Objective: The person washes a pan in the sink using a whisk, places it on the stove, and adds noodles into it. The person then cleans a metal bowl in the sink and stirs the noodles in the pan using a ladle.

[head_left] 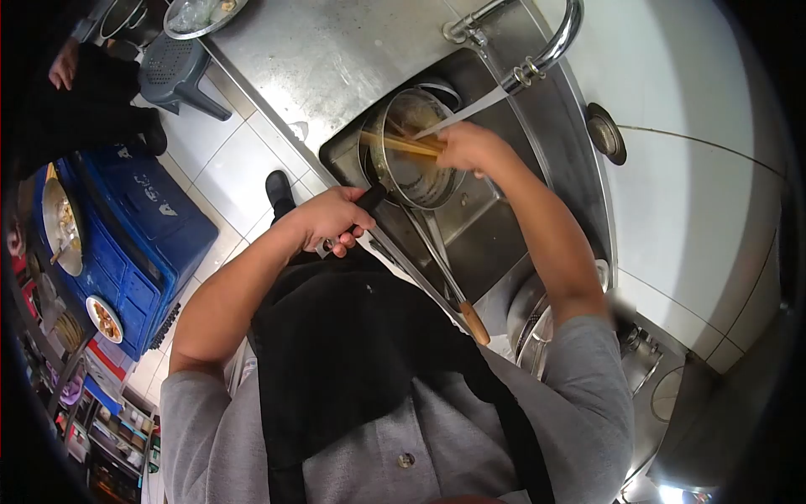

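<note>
My left hand (336,220) is closed round the black handle (371,199) of a metal pan (431,202), which is tilted in the sink (495,244). My right hand (473,149) grips a bundle of thin yellowish sticks (401,144), blurred by motion, whose ends reach over the pan's mouth. They may be chopsticks or a bamboo brush; I cannot tell which. From the curved metal tap (550,63), a stream of water (477,107) runs toward the pan. Cloudy residue shows on the pan's inside.
A wooden-handled utensil (473,323) leans across the sink's near edge. Metal bowls (529,315) stand to the right. At left are a blue crate (159,206) with a food dish (104,319), a grey stool (174,71), and another person's hand (64,67).
</note>
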Available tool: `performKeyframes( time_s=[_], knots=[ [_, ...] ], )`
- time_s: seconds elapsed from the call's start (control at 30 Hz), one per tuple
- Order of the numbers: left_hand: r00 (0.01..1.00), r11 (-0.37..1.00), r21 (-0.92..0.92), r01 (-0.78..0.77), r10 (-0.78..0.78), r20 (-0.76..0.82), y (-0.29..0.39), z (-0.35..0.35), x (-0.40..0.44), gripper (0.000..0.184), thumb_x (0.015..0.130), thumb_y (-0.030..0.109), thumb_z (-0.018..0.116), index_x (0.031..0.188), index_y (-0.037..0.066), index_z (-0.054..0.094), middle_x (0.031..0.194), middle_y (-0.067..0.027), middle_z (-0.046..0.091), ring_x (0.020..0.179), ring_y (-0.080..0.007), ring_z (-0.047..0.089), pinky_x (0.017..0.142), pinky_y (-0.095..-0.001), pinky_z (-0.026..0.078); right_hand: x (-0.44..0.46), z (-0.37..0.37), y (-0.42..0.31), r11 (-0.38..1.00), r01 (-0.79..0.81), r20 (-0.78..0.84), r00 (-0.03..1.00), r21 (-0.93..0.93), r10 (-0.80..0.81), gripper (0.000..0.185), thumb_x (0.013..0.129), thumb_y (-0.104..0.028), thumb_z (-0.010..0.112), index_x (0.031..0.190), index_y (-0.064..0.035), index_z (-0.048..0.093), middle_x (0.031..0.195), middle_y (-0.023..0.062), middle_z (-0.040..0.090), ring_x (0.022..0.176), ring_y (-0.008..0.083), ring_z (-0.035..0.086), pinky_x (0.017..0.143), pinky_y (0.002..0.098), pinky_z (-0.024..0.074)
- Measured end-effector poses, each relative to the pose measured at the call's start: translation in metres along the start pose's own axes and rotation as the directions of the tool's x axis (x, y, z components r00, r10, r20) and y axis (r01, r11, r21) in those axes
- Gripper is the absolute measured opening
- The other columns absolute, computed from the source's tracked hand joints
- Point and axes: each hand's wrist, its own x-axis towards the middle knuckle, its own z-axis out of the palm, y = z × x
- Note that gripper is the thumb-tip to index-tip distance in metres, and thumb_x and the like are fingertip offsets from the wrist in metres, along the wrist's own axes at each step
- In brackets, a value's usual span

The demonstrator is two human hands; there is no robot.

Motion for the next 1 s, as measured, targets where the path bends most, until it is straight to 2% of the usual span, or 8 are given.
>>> performKeyframes(
  time_s=[0.3,0.37,0.47,0.6,0.67,0.77,0.87,1.0],
  knots=[
    [1.000,1.000,-0.005,-0.019,0.019,-0.002,0.003,0.001,-0.004,0.022,0.085,0.000,0.061,0.104,0.005,0.050,0.065,-0.0024,0.047,0.041,-0.0087,0.042,0.034,-0.0273,0.036,-0.011,-0.002,-0.023,0.940,0.182,-0.056,0.977,-0.288,-0.206,0.036,0.075,-0.013,0.066,0.109,-0.0033,0.068,0.110,0.0173,0.069,0.102,0.0329,0.068,0.085,0.0427,0.0552],
    [0.999,1.000,0.001,0.007,-0.007,0.036,-0.006,-0.002,0.003,0.043,0.085,-0.001,0.061,0.125,0.004,0.046,0.066,-0.0029,0.047,0.042,-0.0091,0.042,0.035,-0.0273,0.036,-0.001,0.010,-0.025,0.929,0.050,-0.128,0.986,-0.366,-0.103,0.037,0.078,-0.020,0.069,0.112,-0.0049,0.066,0.106,0.0196,0.069,0.100,0.0352,0.067,0.085,0.0454,0.0540],
    [1.000,1.000,-0.014,0.015,-0.015,0.014,-0.003,-0.006,0.004,0.091,0.084,-0.001,0.062,0.156,0.006,0.007,0.067,-0.0041,0.048,0.044,-0.0103,0.043,0.037,-0.0278,0.037,-0.007,0.005,-0.022,0.922,0.030,-0.174,0.979,-0.387,-0.105,0.032,0.079,-0.016,0.067,0.109,-0.0044,0.066,0.107,0.0166,0.070,0.101,0.0350,0.068,0.084,0.0452,0.0550],
    [0.999,0.999,-0.038,0.037,-0.036,0.028,-0.009,-0.002,0.004,0.089,0.084,-0.001,0.062,0.155,0.006,0.009,0.067,-0.0042,0.049,0.044,-0.0106,0.043,0.037,-0.0281,0.037,-0.003,0.010,-0.036,0.899,0.120,-0.155,0.967,-0.422,-0.202,0.035,0.080,-0.016,0.067,0.113,-0.0047,0.066,0.113,0.0150,0.069,0.106,0.0335,0.066,0.088,0.0445,0.0545],
    [0.997,1.000,0.007,-0.011,0.011,-0.080,-0.004,0.000,0.003,0.043,0.086,0.000,0.061,0.125,0.004,0.042,0.067,-0.0033,0.048,0.042,-0.0083,0.042,0.035,-0.0260,0.035,0.005,-0.001,-0.023,0.915,0.064,-0.169,0.975,-0.399,-0.142,0.037,0.080,-0.018,0.067,0.115,-0.0064,0.066,0.115,0.0161,0.068,0.106,0.0340,0.066,0.088,0.0445,0.0543],
    [0.998,0.999,-0.035,-0.006,0.004,-0.060,-0.001,0.001,-0.003,0.043,0.087,0.000,0.061,0.125,0.006,0.043,0.067,-0.0033,0.048,0.042,-0.0084,0.042,0.035,-0.0259,0.035,0.008,-0.012,0.014,0.936,0.042,-0.311,0.937,-0.349,-0.158,0.042,0.079,-0.022,0.071,0.119,-0.0118,0.067,0.115,0.0166,0.068,0.094,0.0308,0.070,0.079,0.0419,0.0569],
    [1.000,1.000,-0.027,0.001,-0.002,-0.026,-0.004,-0.003,0.002,0.038,0.087,0.001,0.061,0.121,0.007,0.045,0.067,-0.0033,0.048,0.042,-0.0084,0.042,0.035,-0.0256,0.035,-0.010,-0.022,0.006,0.945,0.046,0.062,0.996,0.323,-0.070,0.044,0.079,-0.027,0.073,0.120,-0.0110,0.067,0.080,0.0066,0.068,0.068,0.0166,0.063,0.058,0.0339,0.0525],
    [1.000,1.000,-0.001,0.018,-0.018,0.001,0.002,-0.003,0.003,0.041,0.088,0.001,0.061,0.124,0.007,0.043,0.068,-0.0031,0.048,0.043,-0.0086,0.042,0.036,-0.0261,0.035,0.041,0.019,0.013,0.957,0.081,-0.107,0.993,0.280,-0.053,0.036,0.079,-0.026,0.072,0.108,-0.0045,0.071,0.083,0.0095,0.069,0.066,0.0192,0.064,0.058,0.0354,0.0525]
  ],
)
